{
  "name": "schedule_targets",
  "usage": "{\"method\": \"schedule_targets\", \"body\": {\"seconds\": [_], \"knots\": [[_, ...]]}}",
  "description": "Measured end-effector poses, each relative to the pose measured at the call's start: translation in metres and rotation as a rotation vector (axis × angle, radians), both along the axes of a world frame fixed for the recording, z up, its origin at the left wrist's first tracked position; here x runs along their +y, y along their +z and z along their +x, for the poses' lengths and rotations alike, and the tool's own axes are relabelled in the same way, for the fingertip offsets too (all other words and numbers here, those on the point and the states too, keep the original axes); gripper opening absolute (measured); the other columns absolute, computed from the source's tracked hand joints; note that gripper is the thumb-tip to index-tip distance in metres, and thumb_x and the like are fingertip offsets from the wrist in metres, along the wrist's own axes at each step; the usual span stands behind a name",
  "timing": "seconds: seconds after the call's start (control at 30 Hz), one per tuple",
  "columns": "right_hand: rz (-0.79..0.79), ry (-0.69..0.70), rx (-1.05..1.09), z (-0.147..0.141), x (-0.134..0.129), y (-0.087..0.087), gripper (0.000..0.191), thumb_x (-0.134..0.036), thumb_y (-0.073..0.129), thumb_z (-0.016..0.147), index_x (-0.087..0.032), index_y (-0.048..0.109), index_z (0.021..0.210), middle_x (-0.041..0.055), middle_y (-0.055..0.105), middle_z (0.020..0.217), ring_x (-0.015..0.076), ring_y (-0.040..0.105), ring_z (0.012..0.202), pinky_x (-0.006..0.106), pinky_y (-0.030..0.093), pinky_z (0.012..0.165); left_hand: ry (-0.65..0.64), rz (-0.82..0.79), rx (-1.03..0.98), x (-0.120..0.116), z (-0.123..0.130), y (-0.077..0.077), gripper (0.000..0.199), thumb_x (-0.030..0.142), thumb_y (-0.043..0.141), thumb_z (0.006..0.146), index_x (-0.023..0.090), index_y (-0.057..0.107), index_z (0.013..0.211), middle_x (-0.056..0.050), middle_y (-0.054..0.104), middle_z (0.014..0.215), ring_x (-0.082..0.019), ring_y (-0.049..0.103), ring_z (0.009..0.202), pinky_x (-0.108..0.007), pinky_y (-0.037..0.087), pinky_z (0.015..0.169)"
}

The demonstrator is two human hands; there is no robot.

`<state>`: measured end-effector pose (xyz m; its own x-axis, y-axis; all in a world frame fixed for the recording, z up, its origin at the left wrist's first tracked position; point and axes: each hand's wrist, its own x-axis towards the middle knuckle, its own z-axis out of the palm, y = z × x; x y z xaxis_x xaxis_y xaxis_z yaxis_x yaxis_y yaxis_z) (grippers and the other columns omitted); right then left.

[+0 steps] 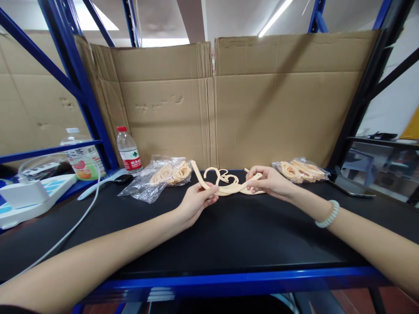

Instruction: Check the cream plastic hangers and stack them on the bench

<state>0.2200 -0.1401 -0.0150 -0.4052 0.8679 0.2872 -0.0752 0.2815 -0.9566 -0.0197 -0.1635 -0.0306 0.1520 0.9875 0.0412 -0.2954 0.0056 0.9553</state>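
A pale, curved wooden-looking strip (231, 190) is held up over the black tabletop (229, 235). My left hand (199, 201) pinches it near its left part, thumb on top, while its left end sticks up beyond the fingers. Near the strip's right end, my right hand (266, 181) has thumb and fingers closed on it. Just behind it are pale scrolled pieces (225, 175) with curled ends; whether they touch the strip I cannot tell. A bracelet of pale beads is on my right wrist.
Clear bags of pale curled pieces lie at back left (170, 172) and back right (299, 170). A red-capped bottle (129, 150), a black-and-white handled tool (104, 183), a power strip (42, 200) and a white cable are left. A dark flat device (352, 186) lies right. Cardboard (278, 100) stands behind.
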Motion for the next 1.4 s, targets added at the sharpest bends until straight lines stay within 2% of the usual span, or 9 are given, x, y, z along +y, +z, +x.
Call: {"method": "schedule_targets", "body": {"seconds": [0.13,0.23,0.37,0.43,0.57,0.63,0.7,0.9,1.4], "knots": [[0.166,-0.042,-0.249,0.032,0.012,0.015,0.032,-0.034,0.082,0.062,-0.015,0.060,0.075,0.0023,0.064,0.072,0.0143,0.062,0.065,0.028,0.051,0.061,0.051,-0.003,-0.013,0.015,-0.011,0.006,0.016,0.010,0.074,0.071,0.012,0.059,0.076,0.002,0.054,0.056,-0.006,0.056,0.053,-0.017,0.051,0.058],[0.288,-0.031,-0.524,0.048,0.017,0.022,0.031,-0.039,0.078,0.064,-0.015,0.060,0.073,0.0033,0.064,0.073,0.0161,0.061,0.067,0.029,0.049,0.063,-0.009,0.023,0.023,0.023,-0.019,0.010,0.018,0.010,0.077,0.067,0.011,0.059,0.072,0.002,0.055,0.058,-0.006,0.057,0.056,-0.017,0.051,0.062],[0.395,-0.017,-0.771,0.058,0.021,0.023,0.028,-0.041,0.073,0.067,-0.016,0.061,0.070,0.0023,0.063,0.071,0.0166,0.059,0.069,0.028,0.046,0.062,-0.112,0.109,0.299,0.033,-0.030,0.013,0.022,0.019,0.079,0.063,0.012,0.060,0.071,-0.003,0.062,0.067,-0.012,0.061,0.064,-0.024,0.051,0.066],[0.411,0.003,-0.837,0.060,0.023,0.020,0.024,-0.038,0.071,0.069,-0.016,0.061,0.070,0.0023,0.063,0.070,0.0162,0.058,0.067,0.027,0.044,0.060,-0.139,0.301,0.573,0.037,-0.034,0.013,0.017,0.022,0.075,0.067,0.013,0.062,0.071,-0.003,0.063,0.068,-0.013,0.060,0.064,-0.025,0.049,0.063],[0.455,0.057,-0.959,0.060,0.028,0.015,0.015,-0.030,0.067,0.071,-0.015,0.065,0.071,0.0038,0.065,0.070,0.0170,0.060,0.066,0.027,0.045,0.062,-0.109,0.909,1.136,0.041,-0.040,0.012,0.006,0.020,0.065,0.075,0.017,0.063,0.070,-0.002,0.062,0.072,-0.016,0.056,0.072,-0.026,0.041,0.065],[0.475,0.070,-0.992,0.060,0.029,0.013,0.013,-0.029,0.066,0.072,-0.015,0.067,0.072,0.0039,0.066,0.070,0.0175,0.060,0.067,0.028,0.046,0.063,-0.129,1.089,1.290,0.040,-0.042,0.011,0.007,0.019,0.060,0.080,0.018,0.063,0.074,-0.003,0.062,0.076,-0.018,0.056,0.076,-0.027,0.040,0.068],[0.490,0.065,-1.019,0.059,0.030,0.012,0.012,-0.027,0.065,0.072,-0.016,0.068,0.073,0.0039,0.066,0.070,0.0175,0.060,0.067,0.027,0.045,0.063,-0.149,1.176,1.381,0.039,-0.042,0.011,0.011,0.020,0.054,0.085,0.018,0.063,0.079,-0.005,0.062,0.079,-0.018,0.055,0.077,-0.027,0.039,0.069],[0.538,0.050,-1.061,0.057,0.029,0.008,0.009,-0.023,0.064,0.074,-0.015,0.069,0.075,0.0040,0.066,0.073,0.0167,0.059,0.068,0.026,0.045,0.063,-0.125,1.281,1.541,0.038,-0.041,0.011,0.018,0.021,0.046,0.089,0.017,0.062,0.083,-0.007,0.061,0.083,-0.019,0.054,0.077,-0.029,0.037,0.068],[0.575,-0.024,-1.143,0.056,0.031,0.003,0.005,-0.012,0.061,0.073,-0.014,0.065,0.075,0.0038,0.064,0.072,0.0151,0.059,0.064,0.024,0.044,0.059,-0.045,1.293,1.619,0.038,-0.040,0.007,0.017,0.019,0.047,0.088,0.016,0.064,0.086,-0.007,0.063,0.087,-0.020,0.057,0.080,-0.030,0.038,0.069]]}}
